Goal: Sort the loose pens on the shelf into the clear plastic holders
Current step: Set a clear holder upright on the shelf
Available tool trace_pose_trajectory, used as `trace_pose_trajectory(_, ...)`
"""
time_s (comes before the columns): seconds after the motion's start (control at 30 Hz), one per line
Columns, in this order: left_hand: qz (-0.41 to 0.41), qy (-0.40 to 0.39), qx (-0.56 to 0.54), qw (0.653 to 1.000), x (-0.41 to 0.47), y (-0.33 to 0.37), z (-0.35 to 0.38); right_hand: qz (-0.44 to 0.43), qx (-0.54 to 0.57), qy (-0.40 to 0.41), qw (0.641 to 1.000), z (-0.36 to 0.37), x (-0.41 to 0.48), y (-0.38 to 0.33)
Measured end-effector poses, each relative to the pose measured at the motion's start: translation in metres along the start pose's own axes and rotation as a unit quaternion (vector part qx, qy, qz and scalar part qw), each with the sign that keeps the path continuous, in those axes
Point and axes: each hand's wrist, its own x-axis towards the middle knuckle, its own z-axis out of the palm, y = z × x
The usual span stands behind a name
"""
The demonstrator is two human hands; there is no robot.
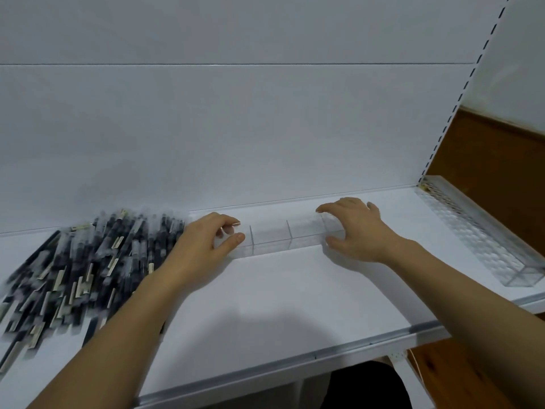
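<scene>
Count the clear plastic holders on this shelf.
2. The divided holder sits centrally, its ends gripped by the left hand and right hand; the textured holder lies along the shelf's right edge.

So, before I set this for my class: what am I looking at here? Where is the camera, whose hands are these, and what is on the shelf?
There is no machine here, just a person working with bare hands. The single picture comes from a wide-angle camera worn on the person's head, looking forward and down, which is why both forearms reach in from the bottom edge.

On the white shelf a big pile of loose dark pens lies at the left. In the middle sits a long clear plastic holder divided into compartments, with no pens visible inside it. The left hand grips its left end and the right hand grips its right end. A second clear holder lies along the shelf's right side.
</scene>
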Motion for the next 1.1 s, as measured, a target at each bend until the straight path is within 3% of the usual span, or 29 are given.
trace_pose_trajectory(0.23, -0.012, 0.038, -0.084, 0.996, 0.004, 0.009, -0.012, -0.116, 0.019, -0.044, 0.992, 0.019, 0.016, -0.073)
trace_pose_trajectory(0.43, -0.017, 0.112, -0.159, 0.981, -0.004, -0.001, -0.023, -0.112, 0.095, -0.031, 0.989, 0.014, 0.027, -0.078)
trace_pose_trajectory(0.63, -0.051, 0.251, -0.261, 0.931, -0.002, 0.003, -0.036, -0.098, 0.187, -0.009, 0.977, 0.010, 0.029, -0.077)
trace_pose_trajectory(0.9, -0.068, 0.201, -0.365, 0.907, -0.003, 0.006, -0.033, -0.123, 0.354, 0.006, 0.927, -0.002, 0.039, -0.097)
trace_pose_trajectory(1.1, -0.076, 0.172, -0.474, 0.860, -0.004, 0.006, -0.039, -0.123, 0.382, 0.030, 0.916, -0.003, 0.040, -0.107)
